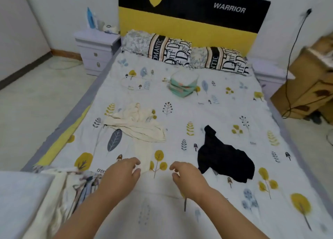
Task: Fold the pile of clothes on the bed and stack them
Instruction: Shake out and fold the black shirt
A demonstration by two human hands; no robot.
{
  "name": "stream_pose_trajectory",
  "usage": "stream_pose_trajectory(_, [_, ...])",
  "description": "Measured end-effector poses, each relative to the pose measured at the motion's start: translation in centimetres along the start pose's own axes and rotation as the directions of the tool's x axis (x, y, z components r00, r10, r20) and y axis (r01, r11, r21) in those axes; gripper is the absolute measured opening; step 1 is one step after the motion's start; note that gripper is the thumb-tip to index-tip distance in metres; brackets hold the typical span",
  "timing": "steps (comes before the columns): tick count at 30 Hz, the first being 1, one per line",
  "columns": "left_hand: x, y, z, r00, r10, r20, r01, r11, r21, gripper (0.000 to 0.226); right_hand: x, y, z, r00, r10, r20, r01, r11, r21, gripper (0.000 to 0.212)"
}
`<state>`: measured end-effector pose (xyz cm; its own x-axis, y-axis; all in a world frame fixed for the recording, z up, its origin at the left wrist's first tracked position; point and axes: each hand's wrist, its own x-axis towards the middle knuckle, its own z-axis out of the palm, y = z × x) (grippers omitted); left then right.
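Observation:
A crumpled cream garment (137, 125) lies on the bed (225, 101) left of centre, one long end trailing toward me. My left hand (120, 172) hovers at that near end with fingers loosely curled; whether it touches the cloth I cannot tell. A crumpled black garment (223, 157) lies to the right. My right hand (187, 175) hangs just left of it, fingers loosely curled, holding nothing. A folded stack of green and white clothes (183, 84) sits near the pillows.
Two patterned pillows (171, 49) lean against the yellow and black headboard (189, 22). A white nightstand (95, 49) with bottles stands at the left, cardboard boxes (310, 87) and a hanging cable at the right. A bunched printed cover (72, 193) lies at the near left.

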<state>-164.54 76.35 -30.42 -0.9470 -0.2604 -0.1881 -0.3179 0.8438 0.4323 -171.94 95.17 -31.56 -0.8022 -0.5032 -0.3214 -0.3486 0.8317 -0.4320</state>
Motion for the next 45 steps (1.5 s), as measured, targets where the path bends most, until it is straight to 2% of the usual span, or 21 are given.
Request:
stream_pose_trajectory(7, [4.9,7.5,6.6,0.988,0.105,0.111,-0.113,0.991,0.077,0.031,-1.4,11.0,-1.9,0.982,0.181,-0.058,-0.180,0.983,0.032,0.034])
stream_pose_trajectory(17, [12.0,14.7,20.0,0.942,0.177,0.283,-0.242,0.946,0.214,0.032,0.7,28.4,-0.6,0.903,0.408,-0.134,-0.422,0.901,-0.096,0.029])
stream_pose_trajectory(21, [14.6,16.3,25.0,0.942,0.191,0.275,-0.258,0.938,0.231,0.034,2.3,33.4,0.9,0.881,0.452,-0.139,-0.470,0.869,-0.154,0.052])
stream_pose_trajectory(26, [18.3,17.4,30.2,0.949,0.233,0.214,-0.281,0.931,0.233,0.059,5.2,38.1,2.7,0.856,0.492,-0.156,-0.512,0.849,-0.132,0.087])
stream_pose_trajectory(30, [20.8,17.8,33.7,0.937,0.279,0.209,-0.335,0.888,0.316,0.072,7.2,39.9,4.7,0.879,0.464,-0.112,-0.474,0.875,-0.097,0.100])
stream_pose_trajectory(32, [21.6,17.7,35.0,0.916,0.287,0.281,-0.376,0.857,0.352,0.071,7.6,40.2,5.7,0.882,0.468,-0.053,-0.471,0.876,-0.102,0.092])
stream_pose_trajectory(34, [22.5,17.4,35.4,0.892,0.273,0.359,-0.402,0.843,0.357,0.058,7.5,40.2,6.2,0.884,0.463,-0.069,-0.468,0.878,-0.105,0.067])
stream_pose_trajectory(35, [22.8,17.4,35.4,0.887,0.287,0.362,-0.416,0.835,0.360,0.049,7.4,40.0,6.3,0.888,0.448,-0.108,-0.459,0.879,-0.127,0.053])
stream_pose_trajectory(37, [23.1,17.6,35.0,0.888,0.335,0.314,-0.436,0.830,0.349,0.031,6.9,39.6,6.3,0.901,0.404,-0.158,-0.429,0.884,-0.188,0.041])
stream_pose_trajectory(39, [22.7,18.1,33.8,0.895,0.341,0.286,-0.405,0.891,0.205,0.018,6.2,39.1,5.9,0.911,0.386,-0.149,-0.408,0.897,-0.171,0.035])
stream_pose_trajectory(42, [21.7,18.5,30.6,0.930,0.290,0.225,-0.285,0.957,-0.056,0.009,4.9,37.7,4.4,0.898,0.409,-0.165,-0.414,0.910,0.001,0.021])
stream_pose_trajectory(45, [20.5,18.4,25.9,0.950,0.287,0.121,-0.265,0.949,-0.169,0.006,2.9,35.6,1.7,0.867,0.447,-0.221,-0.386,0.882,0.271,0.026])
